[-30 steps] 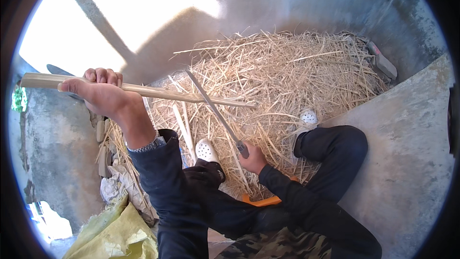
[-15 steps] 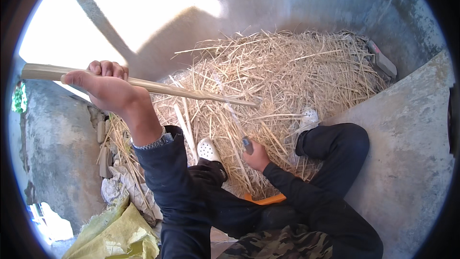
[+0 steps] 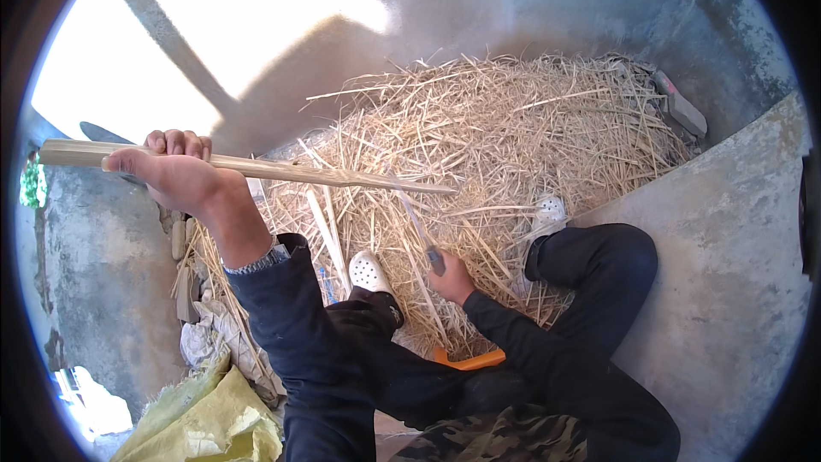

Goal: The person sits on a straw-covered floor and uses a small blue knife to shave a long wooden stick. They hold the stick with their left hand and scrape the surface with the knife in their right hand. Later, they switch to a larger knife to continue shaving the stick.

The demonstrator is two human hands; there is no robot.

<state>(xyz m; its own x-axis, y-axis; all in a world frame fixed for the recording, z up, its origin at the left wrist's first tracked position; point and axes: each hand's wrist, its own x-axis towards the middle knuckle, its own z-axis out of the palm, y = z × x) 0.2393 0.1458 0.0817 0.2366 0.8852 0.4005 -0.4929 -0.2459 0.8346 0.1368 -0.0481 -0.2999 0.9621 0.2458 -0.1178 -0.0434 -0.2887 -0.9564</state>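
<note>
A long pale wooden stick (image 3: 299, 171) lies in my left hand (image 3: 184, 175), its fingers closed around the thicker left part. The stick slants slightly down to the right, over a heap of shavings, and narrows toward its right end. My right hand (image 3: 453, 281) is closed on the grey handle of a knife (image 3: 436, 260). The thin, pale blade points up and left from the fist to the stick near its narrow end; whether it touches the wood I cannot tell. My feet in white clogs (image 3: 369, 272) rest among the shavings.
Wood shavings (image 3: 513, 128) are heaped against a grey wall (image 3: 547, 0). A block (image 3: 682, 109) lies at the heap's right. Yellow sacking (image 3: 205, 419) lies lower left, near rubble and crumpled cloth (image 3: 231, 334). An orange edge (image 3: 479, 360) shows between my legs.
My left hand has shifted slightly left and down with the stick, which now lies flatter. My right hand with the knife has moved a little left. A dark flat shape now shows behind the stick's left end.
</note>
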